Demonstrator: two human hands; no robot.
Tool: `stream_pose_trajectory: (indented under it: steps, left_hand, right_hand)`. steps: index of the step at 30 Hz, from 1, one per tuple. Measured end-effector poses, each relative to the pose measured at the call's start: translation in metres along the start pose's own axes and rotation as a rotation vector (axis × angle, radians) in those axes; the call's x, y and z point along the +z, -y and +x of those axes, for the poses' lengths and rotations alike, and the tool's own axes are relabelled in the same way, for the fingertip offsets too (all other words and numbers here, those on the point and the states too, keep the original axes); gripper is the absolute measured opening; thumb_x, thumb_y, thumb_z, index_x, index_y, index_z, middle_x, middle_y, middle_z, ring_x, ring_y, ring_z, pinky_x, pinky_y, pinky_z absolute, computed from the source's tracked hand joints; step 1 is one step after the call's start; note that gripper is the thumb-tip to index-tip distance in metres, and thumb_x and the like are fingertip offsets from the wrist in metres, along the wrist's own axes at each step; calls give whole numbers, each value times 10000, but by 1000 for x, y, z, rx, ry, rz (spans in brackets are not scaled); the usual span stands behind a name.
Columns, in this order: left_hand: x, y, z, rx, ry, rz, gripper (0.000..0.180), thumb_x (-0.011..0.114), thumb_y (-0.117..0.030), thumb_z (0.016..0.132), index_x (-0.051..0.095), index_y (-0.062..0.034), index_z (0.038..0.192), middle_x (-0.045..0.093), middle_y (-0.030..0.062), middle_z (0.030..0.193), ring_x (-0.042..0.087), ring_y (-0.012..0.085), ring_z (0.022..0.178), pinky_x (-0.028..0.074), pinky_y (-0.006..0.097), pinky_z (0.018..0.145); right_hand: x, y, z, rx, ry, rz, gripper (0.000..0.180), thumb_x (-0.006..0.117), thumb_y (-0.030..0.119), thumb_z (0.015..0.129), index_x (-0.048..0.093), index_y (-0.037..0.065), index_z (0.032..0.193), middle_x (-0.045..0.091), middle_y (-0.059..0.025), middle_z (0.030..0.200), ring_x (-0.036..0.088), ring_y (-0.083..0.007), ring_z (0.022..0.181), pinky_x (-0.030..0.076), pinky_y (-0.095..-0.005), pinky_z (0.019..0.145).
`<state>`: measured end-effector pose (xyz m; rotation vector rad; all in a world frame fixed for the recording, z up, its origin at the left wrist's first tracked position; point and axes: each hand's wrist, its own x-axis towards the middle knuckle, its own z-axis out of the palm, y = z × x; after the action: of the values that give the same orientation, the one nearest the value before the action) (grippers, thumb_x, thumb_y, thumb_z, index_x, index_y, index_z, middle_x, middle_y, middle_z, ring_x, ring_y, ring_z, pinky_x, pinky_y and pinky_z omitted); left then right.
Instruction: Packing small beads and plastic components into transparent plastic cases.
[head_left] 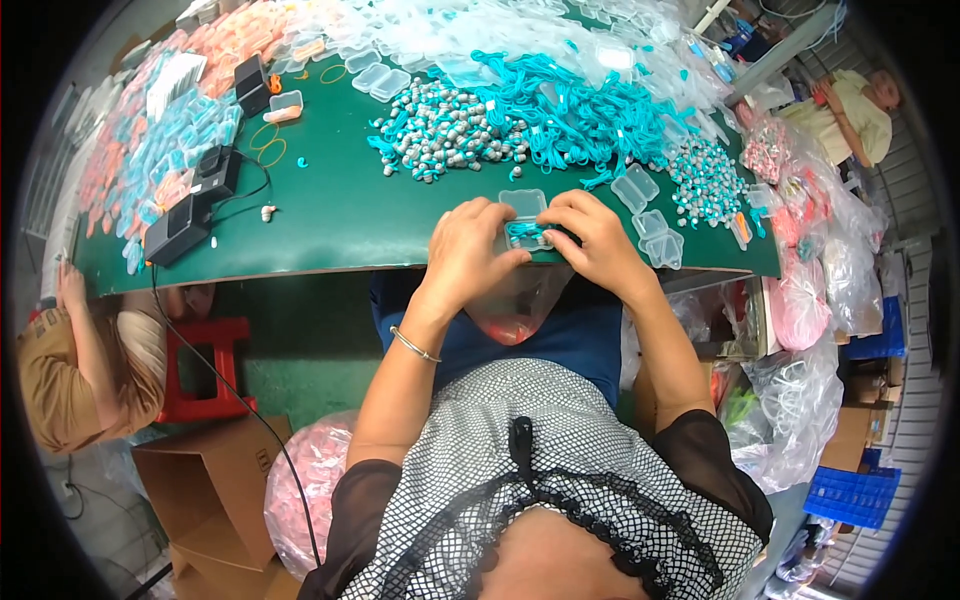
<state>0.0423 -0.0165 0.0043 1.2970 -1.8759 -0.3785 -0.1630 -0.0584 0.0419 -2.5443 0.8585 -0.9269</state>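
While teal cord [523, 234] lies bunched in a clear hinged plastic box [520, 220] near the front edge of a green table [340, 225], the step in hand looks like packing, and the next move likely calls for tucking any loops below the rim before lowering the lid [522, 203] (tipped back on the far side). The left hand [467, 250], loosely curled, holds the box's left side between thumb and fingers; the right hand [602, 242] bends narrowly over the opposite side, though whether it pinches cord cannot be told.

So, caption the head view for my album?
Left fingers hold an open clear box of teal cords, right fingers at its edge.
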Motion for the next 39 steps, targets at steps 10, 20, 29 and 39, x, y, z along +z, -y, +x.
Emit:
stream_pose_trajectory:
  steps: [10, 20, 29, 39]
  left_hand:
    - [-1, -1, -2, 1, -9, -8, 450, 852, -249, 657, 646, -72, 1016, 597, 67, 842, 598, 279, 807, 473, 410, 726]
    - [-2, -4, 2, -56, 43, -18, 440, 851, -228, 647, 653, -69, 1007, 615, 78, 898, 609, 295, 916, 464, 425, 804]
    - [-3, -5, -1, -47, 32, 2, 430, 842, -233, 657, 655, -70, 1008, 614, 78, 900, 608, 299, 915, 464, 426, 808]
    - [-7, -11, -4, -147, 25, -101, 614, 859, -209, 656, 570, -65, 1178, 631, 70, 905, 617, 294, 913, 463, 424, 811]
  right_hand:
    - [6, -2, -7, -163, 12, -165, 197, 696, 12, 754, 685, 43, 948, 647, -90, 926, 629, -281, 902, 491, -380, 789]
    - [17, 7, -31, -39, -96, -321, 356, 619, -21, 774, 659, 51, 1119, 648, -94, 1077, 607, -303, 998, 458, -435, 872]
    - [6, -6, -2, 103, -108, -206, 297, 600, -23, 850, 654, 24, 1139, 637, -145, 1124, 596, -341, 999, 472, -421, 871]
    - [14, -18, 15, 190, -14, 39, 187, 704, 4, 821, 668, 4, 1004, 655, -126, 994, 657, -262, 765, 525, -339, 674]
